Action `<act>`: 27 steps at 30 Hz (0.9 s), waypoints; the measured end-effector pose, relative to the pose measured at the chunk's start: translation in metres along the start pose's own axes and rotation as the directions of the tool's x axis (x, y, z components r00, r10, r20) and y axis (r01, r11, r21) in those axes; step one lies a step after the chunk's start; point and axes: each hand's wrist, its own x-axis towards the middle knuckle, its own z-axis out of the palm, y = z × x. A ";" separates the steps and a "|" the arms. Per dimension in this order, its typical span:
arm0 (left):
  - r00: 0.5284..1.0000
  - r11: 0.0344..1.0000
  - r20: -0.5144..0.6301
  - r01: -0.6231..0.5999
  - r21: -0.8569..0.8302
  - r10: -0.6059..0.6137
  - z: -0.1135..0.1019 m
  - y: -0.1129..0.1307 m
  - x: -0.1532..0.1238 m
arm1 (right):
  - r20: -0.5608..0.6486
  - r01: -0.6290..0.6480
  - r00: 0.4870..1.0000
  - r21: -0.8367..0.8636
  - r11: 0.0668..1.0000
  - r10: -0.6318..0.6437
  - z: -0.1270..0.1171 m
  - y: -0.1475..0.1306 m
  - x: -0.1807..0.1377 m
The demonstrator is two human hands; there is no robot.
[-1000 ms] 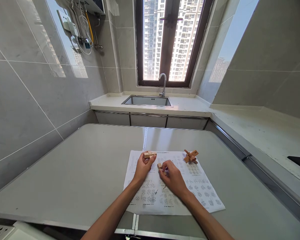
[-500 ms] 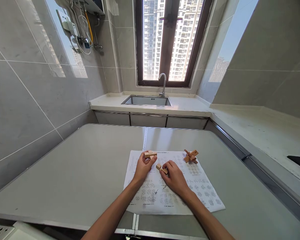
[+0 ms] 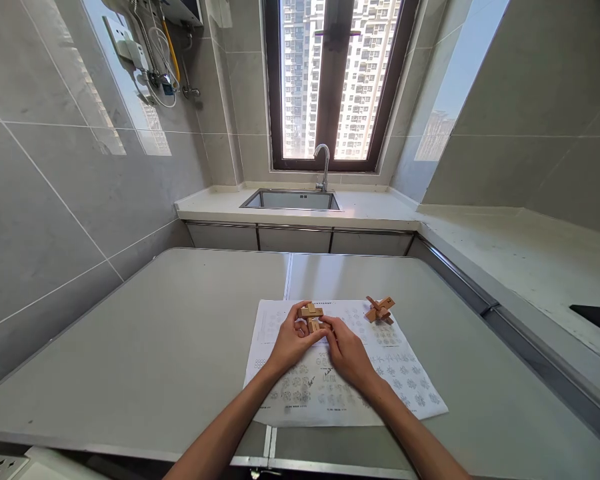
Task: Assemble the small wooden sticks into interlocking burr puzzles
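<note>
Several light notched wooden puzzle pieces are fitted into a small cluster, held above a printed sheet. My left hand is closed on the cluster's left side, with its thumb reaching under the front. My right hand pinches at the right side, its fingertips meeting a lower piece beside the left thumb; part of that piece is hidden by the fingers. On the sheet's upper right lies a darker, reddish-brown interlocking wooden puzzle, which neither hand touches.
The sheet lies on a pale folding table with a seam down its middle. Behind it are a white counter, a sink and a faucet. A dark flat object rests on the right counter.
My right hand has lifted a notched piece from the sheet and brought it to the cluster in my left hand. The hands are now together; the darker puzzle stays put.
</note>
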 end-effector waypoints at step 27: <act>0.972 0.906 0.025 -0.228 0.357 0.235 0.000 0.000 -0.002 | -0.068 0.002 0.998 0.199 0.980 0.012 -0.009 -0.007 0.002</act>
